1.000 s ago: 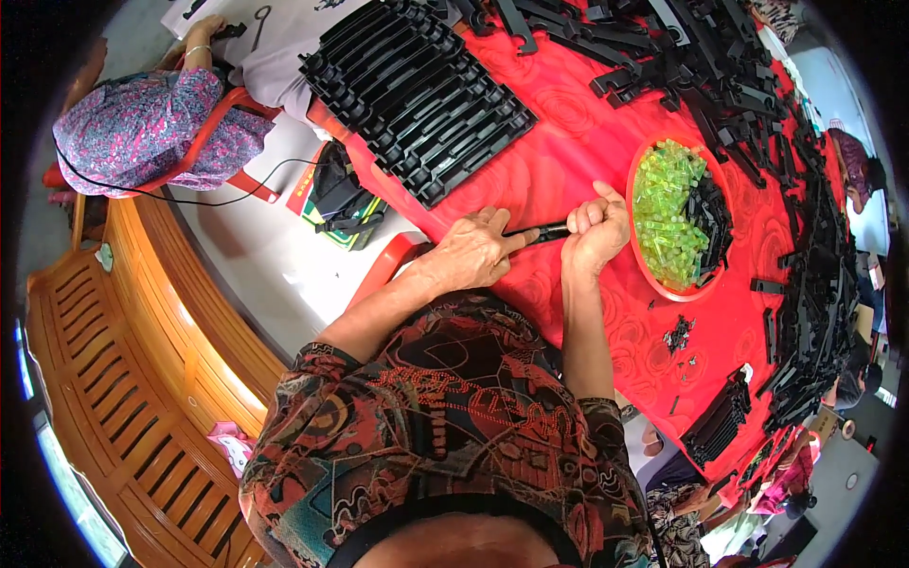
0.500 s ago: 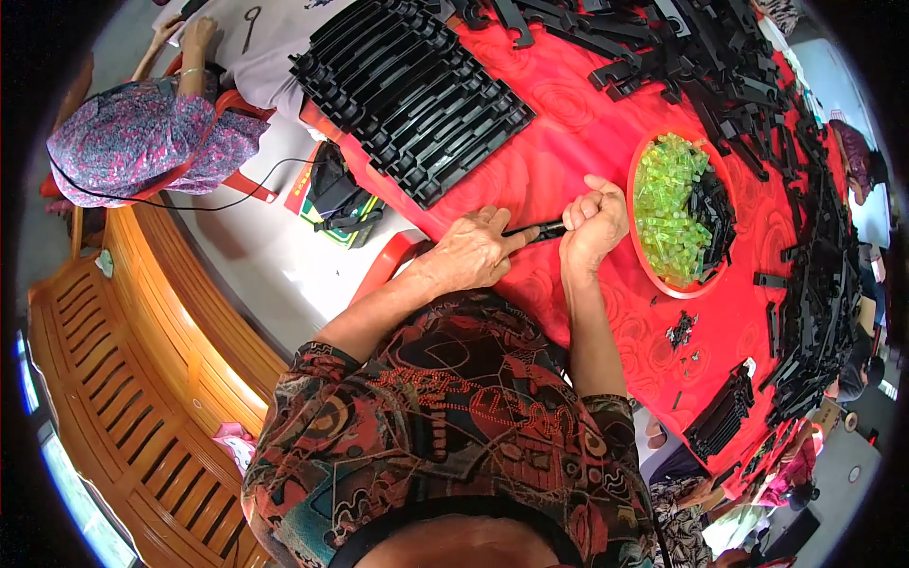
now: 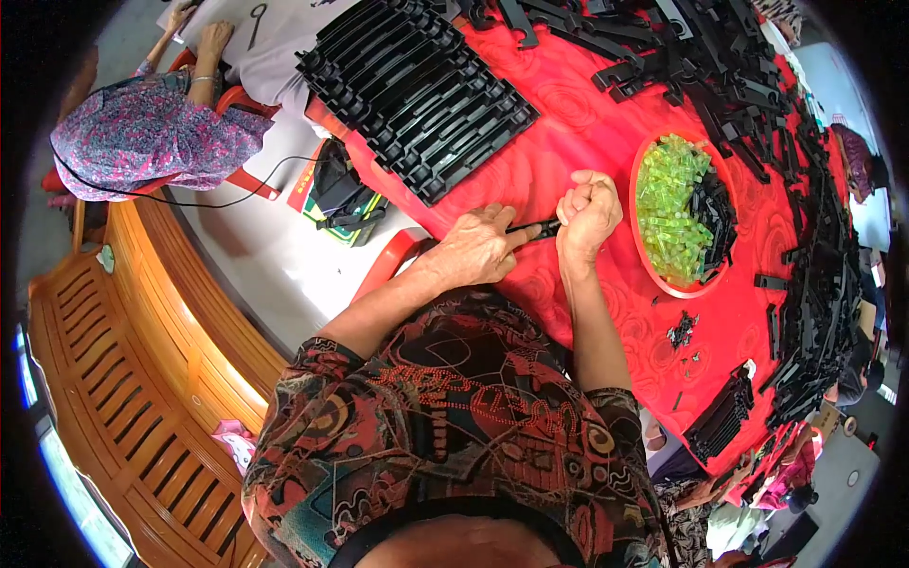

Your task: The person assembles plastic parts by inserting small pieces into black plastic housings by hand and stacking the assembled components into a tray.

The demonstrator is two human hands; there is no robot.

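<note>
A short black plastic piece [image 3: 544,229] is held between my two hands, low over the red cloth near the table's front edge. My left hand [image 3: 481,246] is closed on its left end, fingers and thumb pressed along it. My right hand [image 3: 589,220] is curled into a fist round the right end, which its fingers hide. Just right of that hand stands a red-rimmed bowl [image 3: 645,257] with yellow-green clear plastic pieces [image 3: 670,204] and small black pieces [image 3: 713,213]. Beyond my left hand lies a row of long black plastic parts [image 3: 417,99], side by side.
Loose black parts [image 3: 701,71] are heaped along the far and right side of the red-covered table [image 3: 568,95]. Black scraps [image 3: 680,331] and a small stack of black parts [image 3: 724,417] lie at the right. A wooden bench [image 3: 142,379] and a seated person [image 3: 161,142] are at the left.
My right hand has shifted slightly up and left, its fingers curled tighter at the end of the black piece. My left hand stays nearly in place.
</note>
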